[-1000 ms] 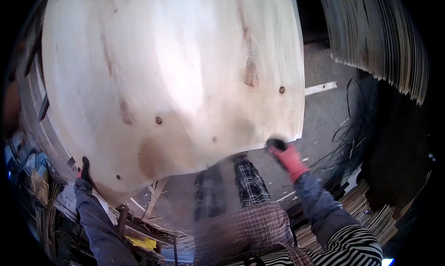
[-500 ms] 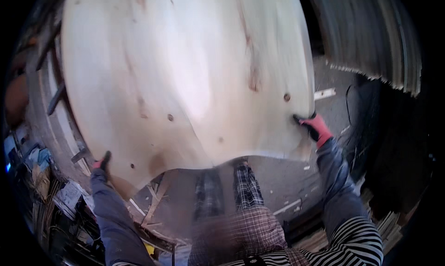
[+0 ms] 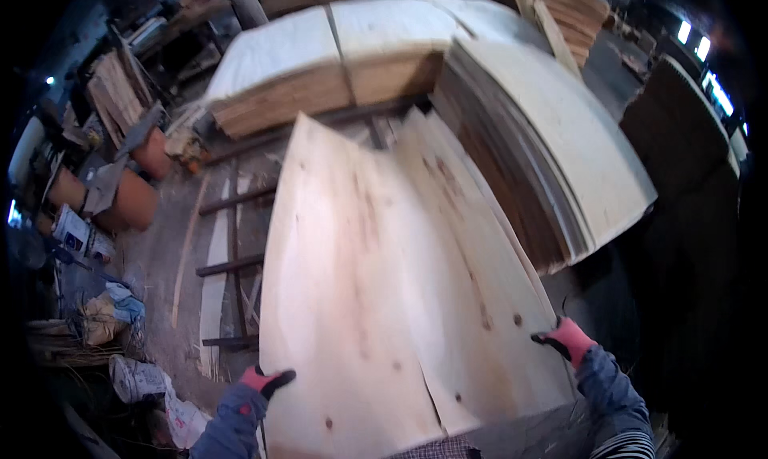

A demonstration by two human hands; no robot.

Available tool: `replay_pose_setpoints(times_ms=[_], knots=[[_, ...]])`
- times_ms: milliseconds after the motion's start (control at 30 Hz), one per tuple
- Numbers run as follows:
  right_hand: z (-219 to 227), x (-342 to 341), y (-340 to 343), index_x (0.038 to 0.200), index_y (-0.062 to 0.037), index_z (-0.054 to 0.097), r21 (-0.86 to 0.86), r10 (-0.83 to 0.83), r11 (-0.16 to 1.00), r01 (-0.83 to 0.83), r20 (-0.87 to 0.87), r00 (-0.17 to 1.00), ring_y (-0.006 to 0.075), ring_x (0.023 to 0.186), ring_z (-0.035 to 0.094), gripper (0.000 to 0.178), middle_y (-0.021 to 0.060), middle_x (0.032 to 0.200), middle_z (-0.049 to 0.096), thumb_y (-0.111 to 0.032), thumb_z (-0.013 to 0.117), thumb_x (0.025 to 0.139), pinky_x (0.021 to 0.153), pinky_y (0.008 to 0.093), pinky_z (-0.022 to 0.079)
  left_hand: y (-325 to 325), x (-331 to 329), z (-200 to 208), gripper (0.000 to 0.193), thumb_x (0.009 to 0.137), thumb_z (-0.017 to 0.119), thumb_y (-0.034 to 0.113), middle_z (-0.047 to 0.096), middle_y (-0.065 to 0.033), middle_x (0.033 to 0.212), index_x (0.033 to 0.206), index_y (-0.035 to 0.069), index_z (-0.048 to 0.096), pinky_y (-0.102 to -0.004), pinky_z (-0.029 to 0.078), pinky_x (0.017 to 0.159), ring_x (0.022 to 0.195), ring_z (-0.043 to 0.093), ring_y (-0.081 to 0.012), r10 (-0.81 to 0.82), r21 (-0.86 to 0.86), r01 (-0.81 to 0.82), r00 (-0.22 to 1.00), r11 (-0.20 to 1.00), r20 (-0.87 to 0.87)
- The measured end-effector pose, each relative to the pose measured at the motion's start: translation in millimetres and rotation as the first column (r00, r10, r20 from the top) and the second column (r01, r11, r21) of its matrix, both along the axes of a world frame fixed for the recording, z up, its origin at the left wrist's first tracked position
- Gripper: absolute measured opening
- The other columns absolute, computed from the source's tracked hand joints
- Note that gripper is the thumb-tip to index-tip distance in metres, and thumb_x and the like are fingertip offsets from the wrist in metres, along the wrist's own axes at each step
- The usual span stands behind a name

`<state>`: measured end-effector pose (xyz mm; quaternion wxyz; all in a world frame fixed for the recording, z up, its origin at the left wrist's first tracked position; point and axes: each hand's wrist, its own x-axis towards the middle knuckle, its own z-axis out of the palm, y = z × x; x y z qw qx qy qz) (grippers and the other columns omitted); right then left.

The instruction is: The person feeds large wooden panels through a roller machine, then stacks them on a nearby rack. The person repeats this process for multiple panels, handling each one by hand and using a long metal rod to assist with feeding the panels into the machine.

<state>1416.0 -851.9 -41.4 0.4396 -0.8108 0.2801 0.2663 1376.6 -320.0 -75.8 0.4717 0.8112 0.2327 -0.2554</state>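
A large, pale wood veneer sheet (image 3: 372, 299) with brown streaks and small knots stretches out in front of me, bowed along its length. A split runs into its near edge. My left hand (image 3: 269, 381), in a pink and black glove, grips the left edge with the thumb on top; the fingers beneath are hidden. At the opposite edge my right hand (image 3: 570, 341), gloved alike, is closed on the sheet, its thumb also lying on the upper face. The sheet's far end lies near a rack of dark metal bars (image 3: 234, 267).
A stack of veneer sheets (image 3: 552, 115) stands right of the held sheet. Behind it lies a wide strapped stack (image 3: 280, 51). Orange-brown drums (image 3: 132, 199), a white bucket (image 3: 136, 379) and scraps line the left side. A dark upright mass (image 3: 680, 163) is at far right.
The view has tilted up, bringing the stacks and rack into sight. The veneer sheet now reaches farther from me, and both hands still hold its side edges.
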Motion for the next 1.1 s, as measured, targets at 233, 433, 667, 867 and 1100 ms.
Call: replay_pose_setpoints(times_ms=[233, 433, 667, 867, 1100], knots=[[76, -128, -20, 0.095, 0.0065, 0.057, -0.062, 0.115, 0.99, -0.127, -0.176, 0.978, 0.0176, 0.072, 0.059, 0.05, 0.0116, 0.084, 0.062, -0.029, 0.072, 0.062, 0.064, 0.0276, 0.046, -20, -129, 99, 0.052, 0.061, 0.072, 0.041, 0.063, -0.0102, 0.088, 0.094, 0.001, 0.061, -0.0302, 0.045, 0.074, 0.084, 0.059, -0.0185, 0.109, 0.048, -0.103, 0.984, 0.993, -0.141], [116, -200, -12, 0.095, 0.0051, 0.058, -0.305, 0.362, 0.883, -0.356, -0.04, 0.931, 0.0234, 0.074, 0.059, 0.057, 0.0162, 0.083, 0.061, -0.039, 0.07, 0.062, 0.067, 0.0318, 0.044, -38, -220, 90, 0.058, 0.058, 0.071, 0.047, 0.062, -0.0145, 0.085, 0.09, -0.001, 0.061, -0.0317, 0.045, 0.07, 0.082, 0.059, -0.0211, 0.093, -0.043, -0.093, 0.996, 0.995, 0.006], [117, -283, -5, 0.098, 0.0037, 0.056, 0.074, 0.271, 0.949, -0.305, 0.298, 0.915, 0.0137, 0.068, 0.057, 0.039, 0.0072, 0.081, 0.061, -0.01, 0.07, 0.065, 0.062, 0.0282, 0.048, -9, -376, 83, 0.08, 0.055, 0.064, 0.06, 0.056, -0.0232, 0.099, 0.097, -0.007, 0.054, -0.0353, 0.042, 0.078, 0.093, 0.053, -0.0323, 0.214, 0.158, -0.257, 0.946, 0.953, 0.245], [185, -386, 64, 0.12, 0.0049, 0.037, -0.159, 0.549, 0.822, -0.547, 0.478, 0.686, 0.0218, 0.106, 0.042, 0.058, 0.0123, 0.117, 0.045, -0.011, 0.064, 0.072, 0.087, 0.0338, 0.038, -15, -537, 154, 0.074, 0.064, 0.059, 0.056, 0.053, -0.0235, 0.102, 0.108, -0.002, 0.049, -0.0384, 0.042, 0.079, 0.094, 0.052, -0.0337, 0.286, 0.288, -0.454, 0.833, 0.843, 0.474], [199, -519, 180, 0.101, 0.005, 0.052, -0.11, 0.492, 0.791, -0.602, 0.699, 0.519, 0.0178, 0.08, 0.057, 0.038, 0.0109, 0.09, 0.06, -0.009, 0.066, 0.069, 0.072, 0.0292, 0.045, -8, -784, 233, 0.04, 0.074, 0.06, 0.031, 0.06, -0.013, 0.091, 0.104, 0.005, 0.053, -0.0336, 0.046, 0.071, 0.08, 0.058, -0.0252, 0.538, 0.358, -0.722, 0.684, 0.592, 0.492]])
